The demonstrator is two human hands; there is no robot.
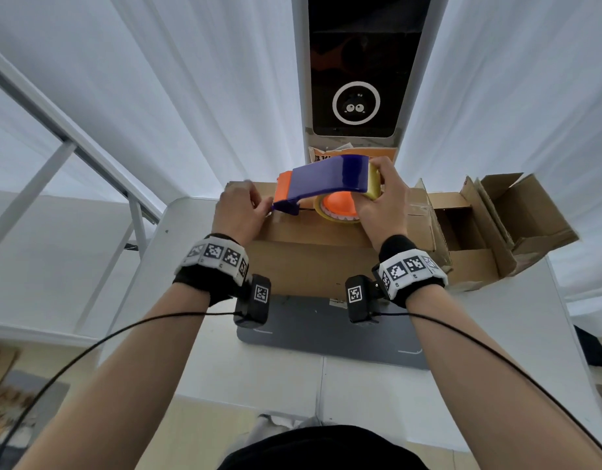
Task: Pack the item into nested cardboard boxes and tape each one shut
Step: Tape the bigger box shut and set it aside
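A large brown cardboard box (309, 262) stands on the table in front of me with its top flaps down. Above its top my right hand (381, 205) grips a blue and orange tape dispenser (330, 179) by its handle; the tape roll (337, 210) with an orange hub sits under it. My left hand (238, 212) is at the dispenser's front end, fingers pinched on the clear tape end, resting at the box's left top edge. The item is not visible.
An open smaller cardboard box (496, 225) with raised flaps stands to the right, touching the large box. A dark grey mat (326, 334) lies on the white table (496, 334) under the box. A black screen panel (357, 79) rises behind, between white curtains.
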